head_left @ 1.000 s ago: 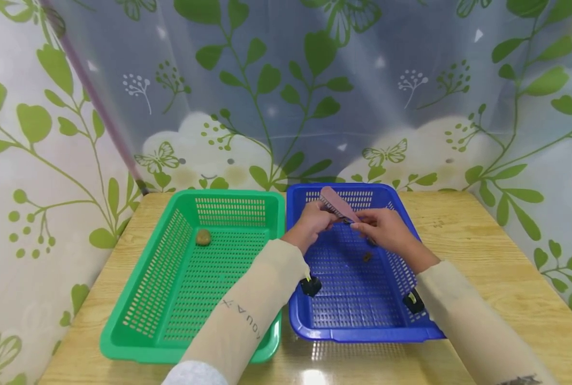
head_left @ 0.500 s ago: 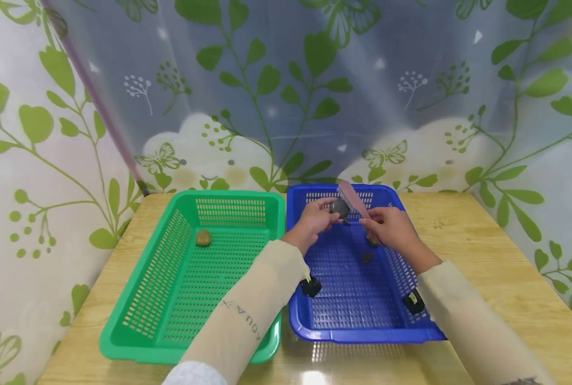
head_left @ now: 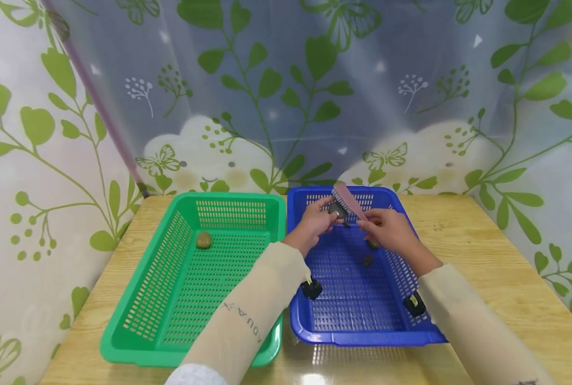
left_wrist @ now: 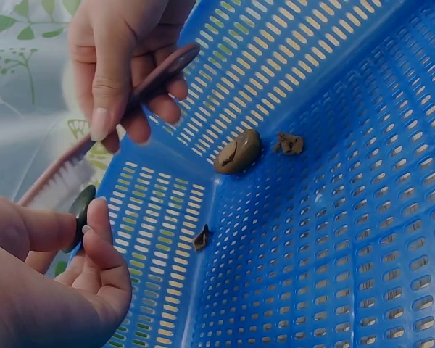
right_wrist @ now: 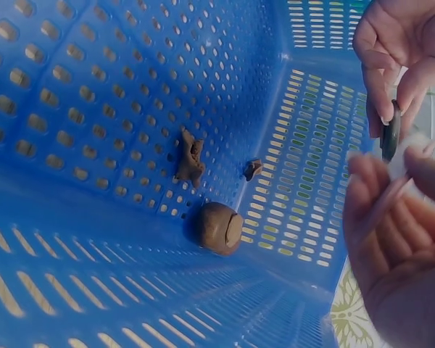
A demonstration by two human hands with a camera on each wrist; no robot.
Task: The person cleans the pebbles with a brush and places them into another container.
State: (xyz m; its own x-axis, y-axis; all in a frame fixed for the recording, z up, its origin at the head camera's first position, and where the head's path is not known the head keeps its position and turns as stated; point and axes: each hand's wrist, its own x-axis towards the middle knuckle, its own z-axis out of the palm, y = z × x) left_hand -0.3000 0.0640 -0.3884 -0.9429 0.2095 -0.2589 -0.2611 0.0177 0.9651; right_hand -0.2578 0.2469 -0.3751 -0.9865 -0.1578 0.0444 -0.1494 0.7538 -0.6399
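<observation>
My left hand (head_left: 313, 223) pinches a smooth dark stone (head_left: 336, 209) between fingers and thumb, above the far end of the blue basket (head_left: 363, 338). In my right hand (head_left: 388, 230) is the handle of a pink brush (head_left: 350, 201), its pale bristles facing the stone and right at its edge in the head view. Below them in the basket lies a brown stone (left_wrist: 237, 151) with a lighter crusted patch. Close by it are a crumbly brown clump (left_wrist: 288, 143) and a smaller brown piece (left_wrist: 202, 238).
Left of the blue basket stands a green basket (head_left: 143, 357) holding one tan stone (head_left: 204, 240). Both rest on a wooden table (head_left: 478, 256), with a leaf-patterned curtain (head_left: 286, 96) behind. Black wrist devices (head_left: 312, 289) hang under both sleeves.
The brush first lifts up and right, exposing the dark stone, then comes back left and down over the stone's edge. The left hand stays nearly in place.
</observation>
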